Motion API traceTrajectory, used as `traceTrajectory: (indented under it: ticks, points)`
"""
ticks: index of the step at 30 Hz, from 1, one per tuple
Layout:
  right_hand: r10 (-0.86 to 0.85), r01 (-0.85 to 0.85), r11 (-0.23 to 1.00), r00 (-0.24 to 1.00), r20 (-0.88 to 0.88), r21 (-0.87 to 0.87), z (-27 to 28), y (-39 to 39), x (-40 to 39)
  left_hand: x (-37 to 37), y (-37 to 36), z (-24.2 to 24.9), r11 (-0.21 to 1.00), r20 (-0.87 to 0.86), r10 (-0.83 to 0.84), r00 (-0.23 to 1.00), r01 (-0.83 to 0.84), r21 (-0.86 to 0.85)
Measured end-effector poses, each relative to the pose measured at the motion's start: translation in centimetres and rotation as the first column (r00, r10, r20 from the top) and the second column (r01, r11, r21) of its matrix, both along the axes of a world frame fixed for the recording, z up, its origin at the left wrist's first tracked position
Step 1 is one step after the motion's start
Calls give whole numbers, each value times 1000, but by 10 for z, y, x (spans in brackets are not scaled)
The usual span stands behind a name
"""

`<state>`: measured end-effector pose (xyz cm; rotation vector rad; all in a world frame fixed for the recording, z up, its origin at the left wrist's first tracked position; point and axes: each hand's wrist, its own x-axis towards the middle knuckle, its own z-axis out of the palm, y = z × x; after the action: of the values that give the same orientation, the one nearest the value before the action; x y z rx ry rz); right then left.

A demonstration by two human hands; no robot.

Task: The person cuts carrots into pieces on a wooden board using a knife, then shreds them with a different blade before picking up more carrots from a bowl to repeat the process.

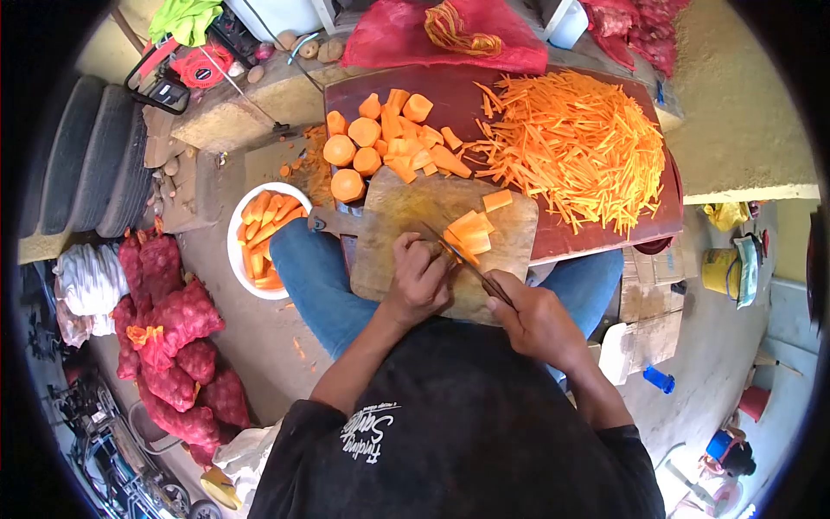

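A wooden cutting board (pixel 385 259) with a handle lies over my lap at the table's near edge. My right hand (pixel 538 318) is wrapped round the handle of a knife (pixel 474 270), whose blade slants across the board. Just left of the blade, my left hand (pixel 419 278) rests on the board with its fingers curled; what they hold, if anything, is hidden. Flat carrot slices (pixel 469 232) lie against the blade's far side, and another carrot slice (pixel 497 201) sits near the board's upper right edge.
On the red table (pixel 450 86) are carrot chunks (pixel 365 132) and a large heap of carrot sticks (pixel 579 147). A white basin (pixel 238 255) of carrot pieces stands left of my leg. Red mesh sacks (pixel 177 346), tyres (pixel 82 164) and a yellow bucket (pixel 720 272) stand around.
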<state>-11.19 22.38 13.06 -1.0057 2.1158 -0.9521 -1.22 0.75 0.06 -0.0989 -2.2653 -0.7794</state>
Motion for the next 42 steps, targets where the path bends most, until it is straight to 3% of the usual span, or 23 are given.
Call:
traceTrajectory:
  ticks: [7,10,13,16,17,20,23,29,35,38,42]
  points:
    - [81,-66,990,989,-124,122,-41,-16,-3,-4,-3,-3,1000,-58,2,998,-4,-24]
    - [87,-75,992,988,-130,97,-48,-19,-11,1,0,-4,1000,-46,18,999,-18,-1]
    - [6,-18,986,997,-71,-165,-60,-21,-17,1,2,-1,1000,-28,28,999,-28,11]
    - [-160,130,986,921,356,107,-31,-15,-32,2,1,0,999,-32,32,999,-32,12]
    - [-179,140,982,895,409,123,-19,-14,-34,4,1,-2,999,-27,31,999,-30,16]
    - [-73,79,996,984,164,-30,-16,-6,-25,6,1,-3,999,-2,31,1000,-31,13]
    - [16,-15,1000,993,120,-14,6,-7,-13,6,1,-5,999,14,25,1000,-26,25]
    - [21,-20,999,1000,-21,45,1,-6,4,4,0,-7,1000,-6,26,1000,-26,4]
    - [60,-56,998,989,-133,33,-50,-17,5,3,0,1,1000,-46,28,999,-28,9]
    - [85,-72,989,992,-92,130,-51,-22,-1,7,-1,-1,999,-41,35,999,-35,3]
    - [3,-2,1000,1000,26,-17,-44,-16,-7,4,2,-7,999,-32,43,999,-42,32]
